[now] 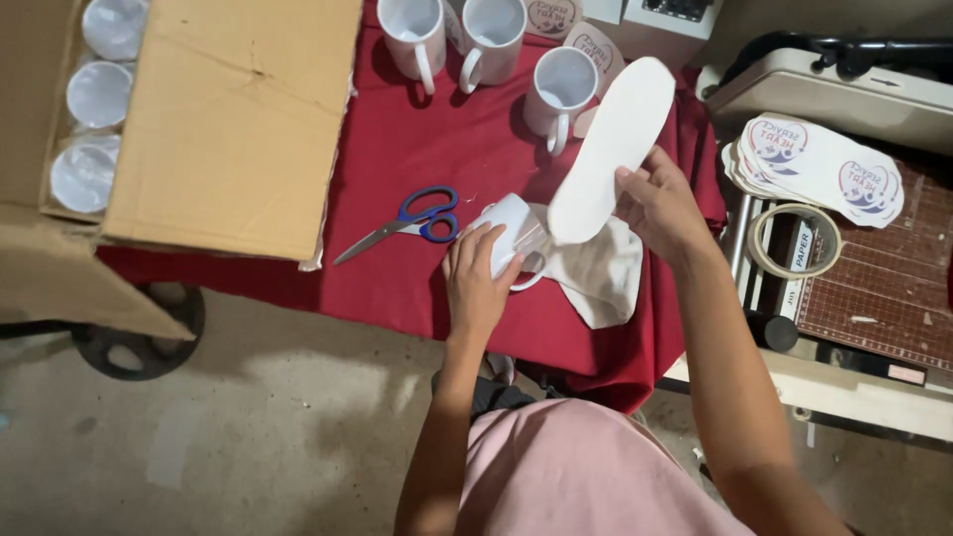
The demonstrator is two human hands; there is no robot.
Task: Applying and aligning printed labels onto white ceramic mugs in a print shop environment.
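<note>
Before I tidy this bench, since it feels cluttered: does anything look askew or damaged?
Nothing looks damaged or spilled. The white mug under the left hand lies tipped on its side, unlike the upright mugs behind, and the scissors lie open.

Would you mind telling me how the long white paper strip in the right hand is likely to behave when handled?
The paper strip probably flexes easily: it curves from the right hand, pinched at one edge. It looks thin and light, so likely creases or tears under a hard grip.

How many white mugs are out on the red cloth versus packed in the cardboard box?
White ceramic mugs upright on the red cloth: 3
White mug held by the left hand: 1
White mugs visible in the brown cardboard box: 3
Total: 7
</note>
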